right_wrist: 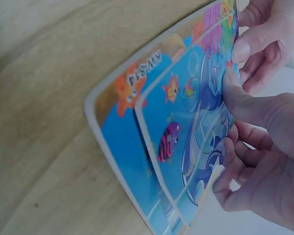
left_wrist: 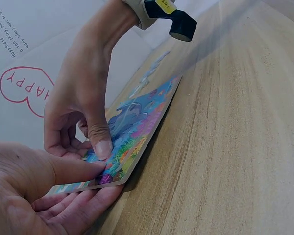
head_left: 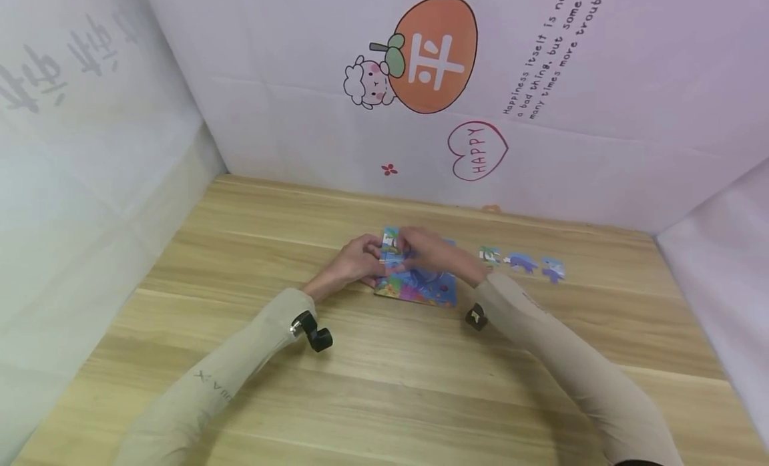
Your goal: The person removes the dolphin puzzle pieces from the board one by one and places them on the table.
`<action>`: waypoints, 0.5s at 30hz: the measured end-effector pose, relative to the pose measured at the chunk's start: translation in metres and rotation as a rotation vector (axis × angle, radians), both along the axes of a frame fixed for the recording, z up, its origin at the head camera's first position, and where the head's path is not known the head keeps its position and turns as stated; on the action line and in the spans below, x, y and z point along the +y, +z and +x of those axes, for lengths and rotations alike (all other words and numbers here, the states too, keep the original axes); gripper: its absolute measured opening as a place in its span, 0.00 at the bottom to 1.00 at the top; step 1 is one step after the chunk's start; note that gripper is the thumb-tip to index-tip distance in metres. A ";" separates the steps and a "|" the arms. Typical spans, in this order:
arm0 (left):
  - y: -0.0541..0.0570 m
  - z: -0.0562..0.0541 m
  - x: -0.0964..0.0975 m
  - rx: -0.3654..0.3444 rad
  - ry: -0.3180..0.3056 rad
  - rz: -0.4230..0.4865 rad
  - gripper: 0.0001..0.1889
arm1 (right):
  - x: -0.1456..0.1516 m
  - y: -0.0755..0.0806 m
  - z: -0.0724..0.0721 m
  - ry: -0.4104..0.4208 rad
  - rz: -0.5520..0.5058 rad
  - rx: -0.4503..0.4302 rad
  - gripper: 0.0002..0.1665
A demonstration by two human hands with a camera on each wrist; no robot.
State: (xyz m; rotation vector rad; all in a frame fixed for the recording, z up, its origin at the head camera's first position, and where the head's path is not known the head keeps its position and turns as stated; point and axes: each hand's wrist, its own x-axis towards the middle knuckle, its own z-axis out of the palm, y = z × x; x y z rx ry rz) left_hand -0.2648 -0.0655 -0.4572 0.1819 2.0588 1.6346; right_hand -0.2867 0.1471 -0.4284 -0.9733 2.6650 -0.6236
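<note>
Two hands are applied to one dolphin-pictured puzzle board [head_left: 428, 291], which is located near the far edge of the desk [head_left: 384, 379], about midway between the left and right edges. The board's left edge is gripped by the left hand [head_left: 362, 260], with the thumb set on the picture and the fingers curled beneath. The fingers of the right hand [head_left: 435, 252] are bent over the far left part of the board, with the thumb against its face; whether a piece is pinched there cannot be told, since the contact is partly hidden. A left loose piece [head_left: 489, 254], a middle loose piece [head_left: 521, 262] and a right loose piece [head_left: 553, 269] are laid in a row right of the board, toward the desk's far right corner. Three faults are judged possible. Pieces seated in the board could be sprung out if its left edge is raised or flexed by the fingers beneath. A tab could be bent or jammed if pressure is applied by the right thumb before the outlines are matched, as the view is obstructed by that hand. The left loose piece could be displaced by the right sleeve [head_left: 510, 312], should the forearm be swung toward the far edge.
</note>
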 end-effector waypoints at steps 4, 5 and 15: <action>0.001 0.000 -0.002 0.005 -0.006 0.007 0.38 | -0.001 -0.003 -0.001 -0.004 -0.022 0.024 0.25; 0.001 -0.001 -0.002 0.004 -0.006 0.014 0.38 | -0.001 -0.003 -0.001 -0.010 -0.024 0.019 0.26; -0.002 -0.001 -0.001 0.018 -0.023 0.029 0.37 | 0.000 -0.004 0.001 -0.079 0.023 -0.029 0.25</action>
